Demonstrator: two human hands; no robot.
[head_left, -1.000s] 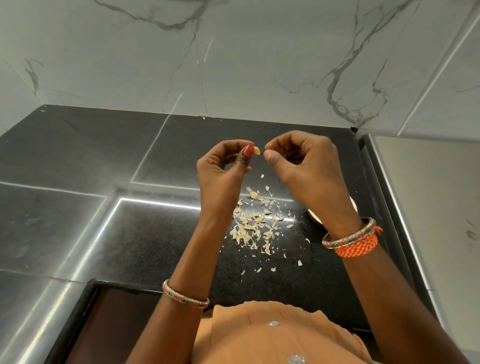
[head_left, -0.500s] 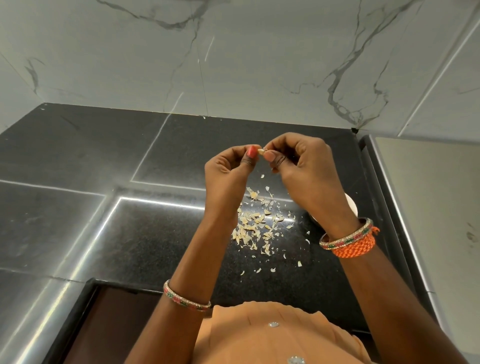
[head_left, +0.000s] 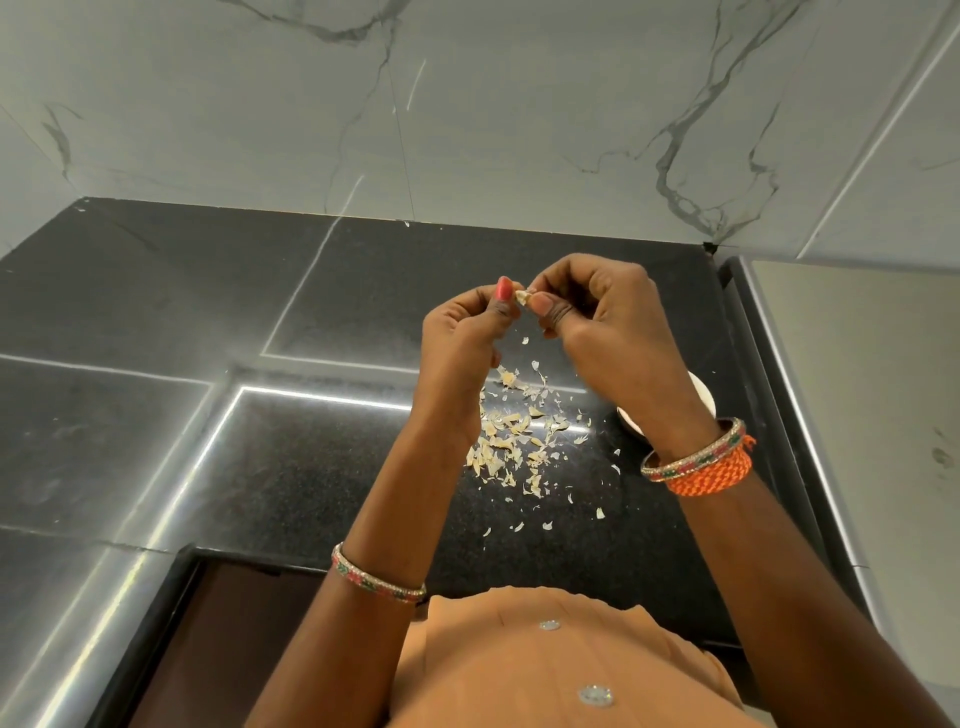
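Pale piece (head_left: 521, 297) between left hand (head_left: 462, 343) and right hand (head_left: 615, 325) grips.

clove (head_left: 521, 297) above peels (head_left: 511, 441) on counter (head_left: 311, 467), bowl (head_left: 701, 394) to right

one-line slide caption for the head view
Left hand and right hand pinch a small pale piece above a scatter of peel flakes on the black counter.

Soft, bright light is cast from above; strip glare is seen on the counter (head_left: 156, 291) at nine o'clock; edges are bowed.
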